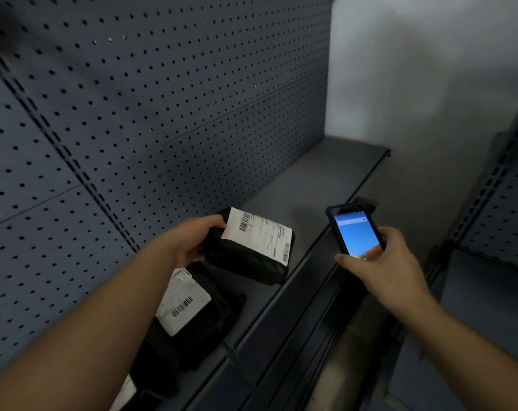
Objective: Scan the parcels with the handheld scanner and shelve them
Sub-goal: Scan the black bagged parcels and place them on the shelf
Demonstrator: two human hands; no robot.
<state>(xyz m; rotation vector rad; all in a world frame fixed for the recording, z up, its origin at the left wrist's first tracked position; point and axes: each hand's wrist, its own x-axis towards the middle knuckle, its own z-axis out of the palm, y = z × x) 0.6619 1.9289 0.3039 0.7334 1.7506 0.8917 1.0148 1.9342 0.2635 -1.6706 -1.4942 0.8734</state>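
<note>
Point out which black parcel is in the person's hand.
The black parcel farthest along the shelf, gripped by the left hand, label up. The other labelled parcel lies on the shelf nearer the camera, untouched.

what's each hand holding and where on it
Left hand grips the black parcel by its left end. Right hand holds the handheld scanner by its lower end.
</note>
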